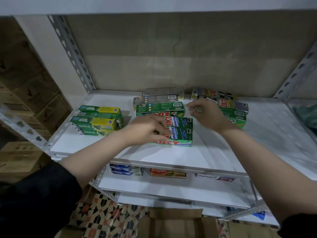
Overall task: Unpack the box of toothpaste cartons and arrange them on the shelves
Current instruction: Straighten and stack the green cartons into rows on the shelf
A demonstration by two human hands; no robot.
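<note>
On the white shelf (106, 148), my left hand (147, 129) grips the left end of a small stack of green Zact whitening cartons (181, 133). Behind that stack lies a pile of green and silver Zact cartons (159, 104). My right hand (207, 115) hovers with fingers apart between this pile and another Zact pile (235, 109) at the right; it holds nothing. A stack of green and yellow Darlie cartons (97, 120) sits at the left of the shelf. The open cardboard box (175, 222) stands on the floor below.
The lower shelf (171, 188) carries blue cartons (127, 170), a Colgate carton (167, 173) and a Pepsodent carton (216, 177). Perforated metal uprights (72, 52) frame the shelf on both sides. Brown cardboard boxes (20, 103) are stacked at the left. The floor is patterned tile (99, 210).
</note>
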